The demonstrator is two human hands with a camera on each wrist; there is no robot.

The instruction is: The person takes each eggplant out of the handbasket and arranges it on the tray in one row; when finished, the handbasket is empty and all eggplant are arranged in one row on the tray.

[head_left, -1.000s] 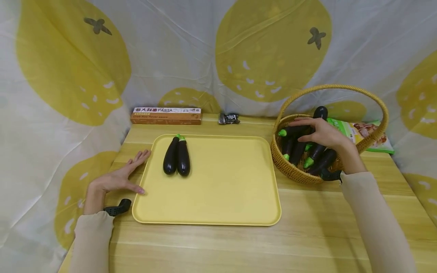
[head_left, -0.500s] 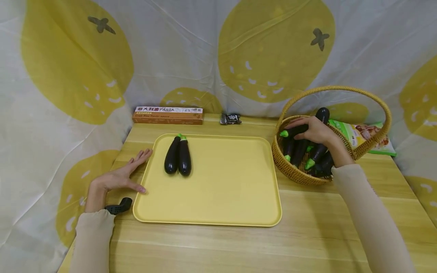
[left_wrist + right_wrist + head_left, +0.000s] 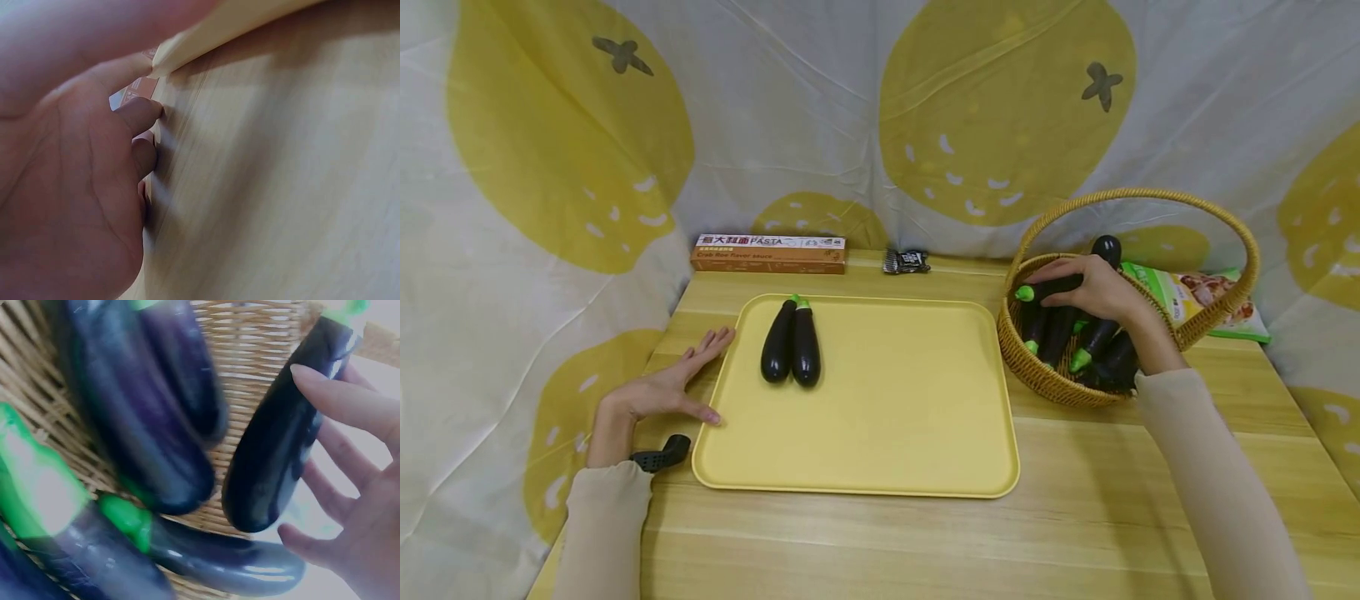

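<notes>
In the head view my right hand [image 3: 1105,290] is over the wicker basket [image 3: 1037,385], pinching a dark eggplant [image 3: 1052,288] with a green stem between thumb and fingers. The right wrist view shows that eggplant [image 3: 269,437] against the fingers, with several other eggplants [image 3: 131,419] lying below in the basket. At the left, my left hand [image 3: 658,393] has its fingers spread, with thumb and fingertips touching the edge of the yellow tray [image 3: 895,417]. Two eggplants [image 3: 806,348] lie side by side on the tray's upper left.
Behind the tray stand a pasta box [image 3: 767,254] and a small black packet [image 3: 906,262]. A green snack bag [image 3: 1202,300] lies behind the basket. The basket's tall handle [image 3: 1138,193] arches over the right hand. A lemon-print cloth [image 3: 820,100] hangs at the back.
My right hand has lowered onto the eggplant at the basket's upper left and closed its fingers around it. The left hand and tray have stayed put.
</notes>
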